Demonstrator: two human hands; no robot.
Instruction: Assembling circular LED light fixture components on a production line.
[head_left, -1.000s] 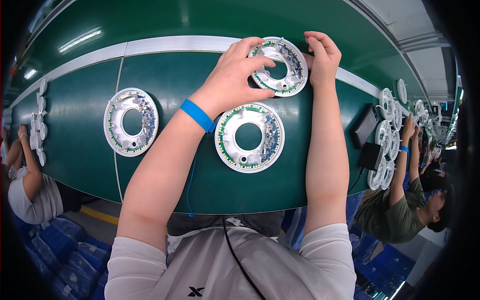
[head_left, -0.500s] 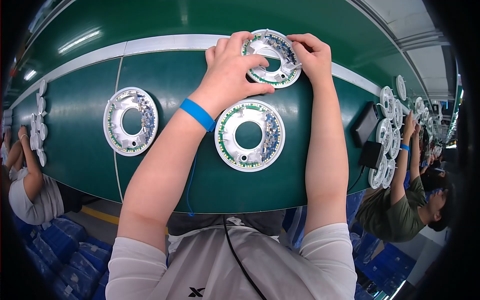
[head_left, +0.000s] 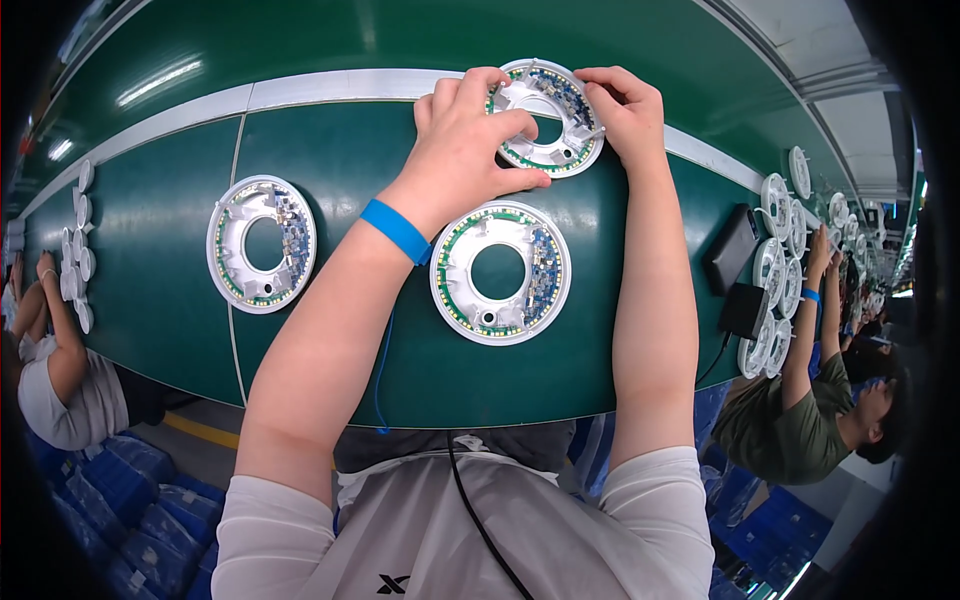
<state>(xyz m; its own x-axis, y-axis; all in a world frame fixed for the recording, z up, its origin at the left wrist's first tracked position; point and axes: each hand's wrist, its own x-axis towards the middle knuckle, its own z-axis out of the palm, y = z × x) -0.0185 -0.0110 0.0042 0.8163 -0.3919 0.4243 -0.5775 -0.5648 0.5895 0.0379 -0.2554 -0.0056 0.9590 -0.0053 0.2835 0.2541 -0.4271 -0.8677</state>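
Note:
At the far side of the green bench, a white ring-shaped light housing (head_left: 572, 98) lies face up. It carries a green LED strip round its rim and a blue circuit board with small components. My left hand (head_left: 460, 145) grips its left side, the thumb apart at the near edge and a finger over the central hole. With thumb and index finger, my right hand (head_left: 630, 118) holds the right edge; those fingertips are partly hidden. Just nearer lies a second ring light housing (head_left: 545, 275), below my left wrist. A third ring light housing (head_left: 292, 240) sits left of my left forearm.
A black box (head_left: 732, 248) and a black adapter (head_left: 744, 311) with a cable stand on the right. Beyond them are several white ring housings (head_left: 768, 265) and a co-worker's arms (head_left: 805, 330). More white housings (head_left: 85, 264) and another person (head_left: 70, 375) are at far left.
Almost nothing differs. Both hands keep their places on the far ring housing; my left fingers have shifted very slightly.

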